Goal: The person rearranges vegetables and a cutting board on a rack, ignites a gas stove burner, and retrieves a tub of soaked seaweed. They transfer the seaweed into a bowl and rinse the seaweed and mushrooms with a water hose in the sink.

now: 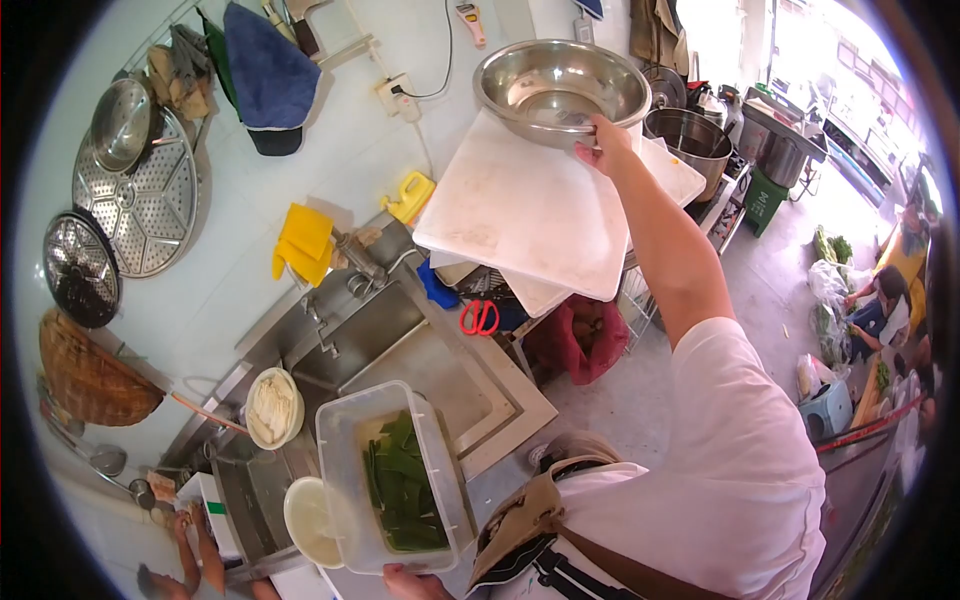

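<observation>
My right hand [606, 143] grips the near rim of a wide steel bowl [562, 90], which rests over the far end of some stacked white cutting boards [530, 210]. At the bottom of the view my left hand [412, 583] holds the near edge of a clear plastic tub [345, 480]. Green leaf pieces [405, 485] lie in liquid inside the tub. Beside it stand a cream-coloured bowl [312, 522] and a white bowl with pale strips [272, 408].
A steel sink [365, 335] runs along the left wall. Red-handled scissors [479, 318] and a red bag [590, 345] are below the boards. Pots [690, 140] stand at the upper right. Another person's arms [205, 550] show at lower left; a person [885, 310] crouches at far right.
</observation>
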`<action>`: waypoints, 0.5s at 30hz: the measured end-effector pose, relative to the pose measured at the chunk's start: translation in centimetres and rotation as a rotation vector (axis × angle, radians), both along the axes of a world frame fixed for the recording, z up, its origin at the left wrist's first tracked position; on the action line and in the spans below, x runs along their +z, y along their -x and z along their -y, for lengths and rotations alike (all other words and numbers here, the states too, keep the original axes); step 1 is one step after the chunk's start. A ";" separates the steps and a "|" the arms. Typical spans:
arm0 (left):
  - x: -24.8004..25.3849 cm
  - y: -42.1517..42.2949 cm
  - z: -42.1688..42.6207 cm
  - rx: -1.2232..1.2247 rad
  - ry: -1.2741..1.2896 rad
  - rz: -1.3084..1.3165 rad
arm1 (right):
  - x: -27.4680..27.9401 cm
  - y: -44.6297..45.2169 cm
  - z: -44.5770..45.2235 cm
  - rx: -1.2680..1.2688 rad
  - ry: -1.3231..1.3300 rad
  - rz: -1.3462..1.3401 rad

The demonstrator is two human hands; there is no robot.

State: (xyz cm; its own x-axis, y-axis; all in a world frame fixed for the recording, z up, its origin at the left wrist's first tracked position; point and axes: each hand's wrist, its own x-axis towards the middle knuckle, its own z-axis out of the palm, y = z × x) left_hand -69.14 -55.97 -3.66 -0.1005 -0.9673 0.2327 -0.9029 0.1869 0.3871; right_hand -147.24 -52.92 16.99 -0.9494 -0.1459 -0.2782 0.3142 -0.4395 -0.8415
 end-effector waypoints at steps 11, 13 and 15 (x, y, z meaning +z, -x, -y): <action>2.7 1.8 0.0 0.117 -0.151 -0.082 | 1.5 -1.4 -4.2 -0.025 0.123 -0.165; 5.8 4.4 -1.1 0.069 -0.124 -0.077 | 2.2 -2.5 -4.8 -0.052 0.035 -0.211; 8.0 5.9 -2.0 0.039 -0.106 -0.050 | -0.5 0.1 -3.5 -0.165 -0.116 -0.260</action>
